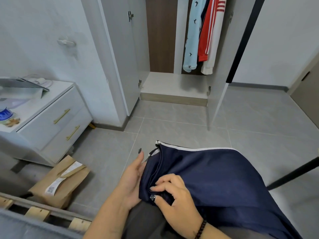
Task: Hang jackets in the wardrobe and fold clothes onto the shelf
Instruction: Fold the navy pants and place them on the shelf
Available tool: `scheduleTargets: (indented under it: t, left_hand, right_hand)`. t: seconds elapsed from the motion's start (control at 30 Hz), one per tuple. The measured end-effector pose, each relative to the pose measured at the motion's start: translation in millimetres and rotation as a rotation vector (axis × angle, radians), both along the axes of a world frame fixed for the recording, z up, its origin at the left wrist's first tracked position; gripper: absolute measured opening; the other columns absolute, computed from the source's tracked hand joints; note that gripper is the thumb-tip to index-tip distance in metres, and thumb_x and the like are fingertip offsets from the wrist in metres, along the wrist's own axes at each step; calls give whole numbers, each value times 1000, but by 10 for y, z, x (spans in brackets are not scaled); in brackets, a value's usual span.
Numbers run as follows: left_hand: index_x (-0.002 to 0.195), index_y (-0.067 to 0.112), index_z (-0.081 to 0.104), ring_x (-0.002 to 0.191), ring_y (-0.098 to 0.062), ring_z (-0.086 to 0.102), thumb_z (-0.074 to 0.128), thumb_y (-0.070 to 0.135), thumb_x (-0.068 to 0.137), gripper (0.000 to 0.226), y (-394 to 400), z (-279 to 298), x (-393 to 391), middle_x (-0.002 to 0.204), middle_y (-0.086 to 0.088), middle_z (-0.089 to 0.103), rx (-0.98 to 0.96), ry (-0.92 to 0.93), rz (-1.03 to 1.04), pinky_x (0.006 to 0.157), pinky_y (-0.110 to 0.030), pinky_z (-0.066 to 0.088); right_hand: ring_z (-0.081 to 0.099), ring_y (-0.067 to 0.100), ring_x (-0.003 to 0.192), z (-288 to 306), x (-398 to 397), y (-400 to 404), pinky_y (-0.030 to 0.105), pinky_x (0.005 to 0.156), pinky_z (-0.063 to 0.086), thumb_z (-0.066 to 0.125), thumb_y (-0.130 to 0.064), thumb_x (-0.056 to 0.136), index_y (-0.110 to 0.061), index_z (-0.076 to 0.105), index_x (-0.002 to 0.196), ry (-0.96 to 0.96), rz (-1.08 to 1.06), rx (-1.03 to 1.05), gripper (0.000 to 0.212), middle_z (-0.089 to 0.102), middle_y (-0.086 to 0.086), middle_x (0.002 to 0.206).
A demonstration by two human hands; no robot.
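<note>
The navy garment point(215, 178) lies across the person's lap, near, well short of the open wardrobe point(174, 83) far ahead. The right hand point(174, 195) pinches its stacked folded edges together, while the left hand point(133, 178), fingers straight, braces that edge, probably keeping the layers aligned for folding.

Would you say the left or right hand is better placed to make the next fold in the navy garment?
Probably the right hand: it already pinches the navy garment at its folded edge, while the left hand lies open alongside.
</note>
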State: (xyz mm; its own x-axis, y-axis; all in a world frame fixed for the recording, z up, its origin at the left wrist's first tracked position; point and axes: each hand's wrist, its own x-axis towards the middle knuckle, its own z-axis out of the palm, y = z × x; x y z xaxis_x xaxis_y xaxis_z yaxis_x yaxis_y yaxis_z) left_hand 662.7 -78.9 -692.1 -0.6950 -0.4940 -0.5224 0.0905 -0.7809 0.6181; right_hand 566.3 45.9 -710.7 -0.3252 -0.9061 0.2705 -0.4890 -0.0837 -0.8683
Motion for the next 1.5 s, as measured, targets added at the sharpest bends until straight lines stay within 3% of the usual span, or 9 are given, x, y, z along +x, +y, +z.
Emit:
scheduleTargets:
  t: [0.17, 0.33, 0.6, 0.77, 0.93, 1.13, 1.27, 1.4, 1.5]
  left_hand:
    - [121, -1, 66, 115, -34, 62, 36, 74, 83, 89, 109, 31, -79, 124, -25, 63, 38, 86, -30, 98, -41, 49]
    - [123, -4, 63, 121, -37, 56, 31, 75, 83, 95, 64, -22, -165, 131, -29, 56, 31, 75, -40, 112, -47, 34]
    - [104, 1, 70, 94, -26, 72, 44, -8, 92, 29, 95, -27, -463, 108, -18, 72, -205, -178, -255, 77, -32, 59]
    - [91, 3, 66, 63, -11, 54, 55, -6, 85, 15, 180, 8, -744, 80, -9, 60, -302, -317, -430, 64, -24, 48]
    - [101, -14, 67, 82, -30, 66, 77, 10, 76, 37, 302, -129, -914, 93, -26, 69, -319, -484, -318, 71, -35, 47]
    - [103, 7, 43, 78, -19, 63, 69, 24, 78, 40, 602, -253, -1149, 87, -10, 65, -503, -548, -130, 70, -36, 53]
    - [116, 18, 25, 93, -18, 62, 63, 38, 81, 55, 614, -319, -1186, 102, -4, 59, -512, -628, -211, 87, -40, 54]
    - [143, 5, -8, 84, 2, 52, 65, 32, 87, 96, 574, -307, -1182, 104, 9, 52, -649, -676, -386, 65, -15, 43]
    - [145, 4, 11, 87, -8, 59, 75, 26, 79, 95, 467, -258, -1114, 108, 1, 57, -583, -652, -287, 78, -26, 50]
  right_hand:
    - [39, 1, 118, -47, -20, 4, 9, 97, 34, 77, -50, 57, -41, 44, 113, 105, -48, 110, 66, 36, -25, 118]
    - [52, 2, 101, -63, -176, 39, 14, 88, 42, 69, -18, 75, -24, 62, 98, 95, -58, 60, 25, 55, -19, 103]
    - [69, 26, 90, -73, -586, 144, 29, 72, 56, 53, 7, 91, -1, 63, 102, -1054, -304, 78, 17, 72, 18, 99]
    - [67, 33, 102, -54, -672, 247, 36, 78, 59, 45, 15, 89, 2, 60, 115, -1301, -271, -4, 34, 69, 20, 112]
    - [65, 39, 103, -32, -824, 253, 43, 88, 55, 38, 23, 84, 6, 60, 113, -1428, -342, -89, 41, 66, 27, 110]
    - [57, 25, 56, 16, -882, 182, 32, 52, 47, 33, 27, 66, 0, 56, 63, -1150, -660, 97, 36, 55, 11, 56]
    - [41, 22, 58, 69, -1036, 124, 30, 56, 35, 49, 3, 60, -3, 42, 59, -1123, -743, 190, 9, 40, 8, 59]
    - [61, 5, 68, 115, -1135, 237, 15, 58, 45, 73, -26, 73, -15, 65, 74, -428, -495, 386, 14, 66, -7, 70]
    - [58, -9, 70, 199, -1272, 290, 6, 57, 42, 74, -47, 75, -27, 69, 72, -105, -457, 427, 20, 66, -15, 68]
